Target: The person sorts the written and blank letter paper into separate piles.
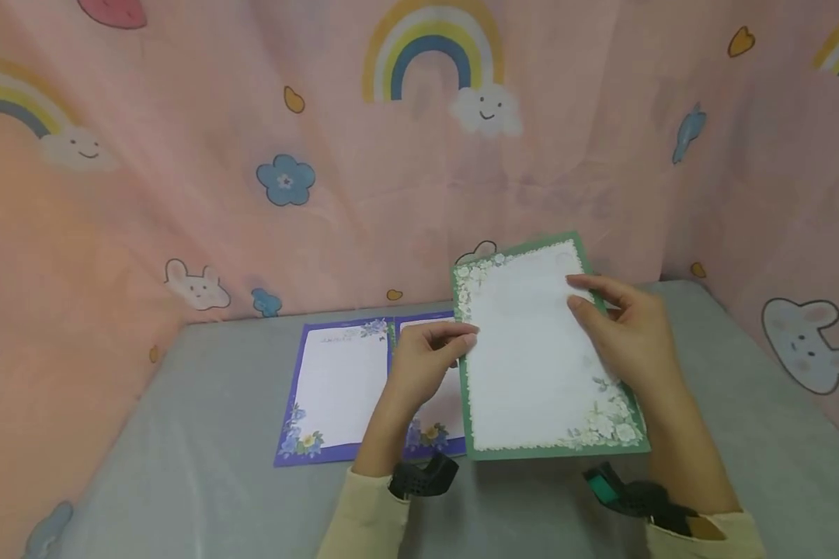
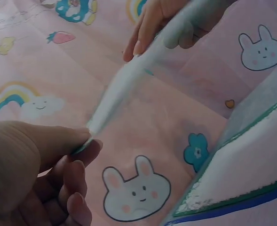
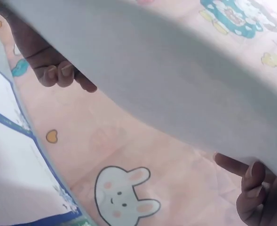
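Both hands hold up a sheet of stationery paper (image 1: pixel 520 365) with a green border and white flowers, tilted above the table. At its left edge, my left hand (image 1: pixel 422 361) pinches the paper between thumb and fingers. My right hand (image 1: pixel 629 334) grips the right edge, thumb on the printed face. The left wrist view catches the paper (image 2: pixel 122 87) nearly edge-on between the two hands. Its plain back (image 3: pixel 166 80) fills much of the right wrist view. Behind it lie a purple-bordered sheet (image 1: pixel 342 388) and a second purple-bordered sheet (image 1: pixel 436 407), partly hidden.
The purple-bordered sheets lie side by side on a grey-covered table (image 1: pixel 203 435), with a thin green strip showing between them. A pink curtain (image 1: pixel 363 217) with rainbows and rabbits rises behind and at both sides. Each wrist wears a black device (image 1: pixel 426 475).
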The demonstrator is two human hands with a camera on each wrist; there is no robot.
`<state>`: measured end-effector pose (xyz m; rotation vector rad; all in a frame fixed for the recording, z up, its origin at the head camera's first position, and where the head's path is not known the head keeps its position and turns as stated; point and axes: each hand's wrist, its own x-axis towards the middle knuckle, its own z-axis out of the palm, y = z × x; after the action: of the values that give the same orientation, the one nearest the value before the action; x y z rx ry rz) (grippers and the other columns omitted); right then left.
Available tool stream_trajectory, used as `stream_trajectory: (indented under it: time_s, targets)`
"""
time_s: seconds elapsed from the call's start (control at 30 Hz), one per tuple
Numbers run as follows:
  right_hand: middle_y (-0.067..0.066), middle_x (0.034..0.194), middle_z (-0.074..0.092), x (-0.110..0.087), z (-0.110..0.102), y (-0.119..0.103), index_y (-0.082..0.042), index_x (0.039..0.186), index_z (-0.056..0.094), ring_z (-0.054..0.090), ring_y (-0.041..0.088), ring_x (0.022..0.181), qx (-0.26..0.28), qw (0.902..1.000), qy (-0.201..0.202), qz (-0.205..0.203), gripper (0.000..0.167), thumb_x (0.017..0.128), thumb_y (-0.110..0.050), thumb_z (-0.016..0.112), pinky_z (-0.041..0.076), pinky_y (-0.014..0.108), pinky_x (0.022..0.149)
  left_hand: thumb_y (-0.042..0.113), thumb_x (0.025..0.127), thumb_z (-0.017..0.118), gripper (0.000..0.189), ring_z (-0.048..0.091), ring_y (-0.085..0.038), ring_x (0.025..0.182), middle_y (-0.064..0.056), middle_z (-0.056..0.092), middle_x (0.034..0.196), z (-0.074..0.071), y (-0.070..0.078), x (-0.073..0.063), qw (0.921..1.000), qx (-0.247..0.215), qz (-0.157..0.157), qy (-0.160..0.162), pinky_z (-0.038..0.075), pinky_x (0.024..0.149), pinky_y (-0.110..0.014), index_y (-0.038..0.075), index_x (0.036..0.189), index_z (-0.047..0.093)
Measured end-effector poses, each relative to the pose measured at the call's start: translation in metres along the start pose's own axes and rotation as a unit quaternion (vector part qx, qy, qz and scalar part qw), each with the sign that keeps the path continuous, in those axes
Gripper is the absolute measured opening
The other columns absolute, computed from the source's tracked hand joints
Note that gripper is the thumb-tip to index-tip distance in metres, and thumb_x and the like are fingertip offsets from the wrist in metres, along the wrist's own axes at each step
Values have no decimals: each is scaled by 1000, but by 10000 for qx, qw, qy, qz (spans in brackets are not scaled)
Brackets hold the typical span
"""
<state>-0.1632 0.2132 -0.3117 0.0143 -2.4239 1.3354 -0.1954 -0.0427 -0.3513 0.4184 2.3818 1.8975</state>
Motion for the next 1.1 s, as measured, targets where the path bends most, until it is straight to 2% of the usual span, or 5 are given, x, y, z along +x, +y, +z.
stream_trajectory:
  time_s: [0.23,0.37,0.57,0.73,1.1]
  targets:
    - [11,79,68,1,-4,8,-12,134,66,32,8,39,-541,9981,-261,-115,37,101,-29,61,28,28,35,18,95,70,18,60,-11,72,-9,75,99,9,-6,1,9999,149,31,-6,51,66,-24,13,109,79]
    - [21,143,57,1,-8,13,-10,138,62,47,8,47,-493,9967,-638,9,43,102,-33,60,33,29,38,17,94,72,16,54,-11,68,-8,74,92,13,-9,2,9995,205,-100,215,43,60,-22,13,107,80]
    - [10,100,71,2,-15,16,-15,140,61,57,7,63,-794,9892,-1221,143,47,101,-41,59,36,32,44,16,92,73,13,50,-10,61,-8,74,87,19,-13,5,9975,53,-189,674,38,53,-21,12,102,81]
    - [-6,59,49,2,-20,19,-14,140,60,45,13,52,-1004,9837,-1484,160,42,103,-35,59,34,32,44,16,93,73,14,54,-8,62,-6,75,93,23,-17,6,9970,34,-260,724,41,53,-20,14,104,80]
    - [12,82,68,12,-8,45,-6,136,62,50,14,57,-2031,9668,-1550,87,37,100,-16,60,37,31,47,13,91,73,26,51,-6,62,-2,76,109,34,-39,12,9961,757,-441,69,42,51,-21,18,116,77]
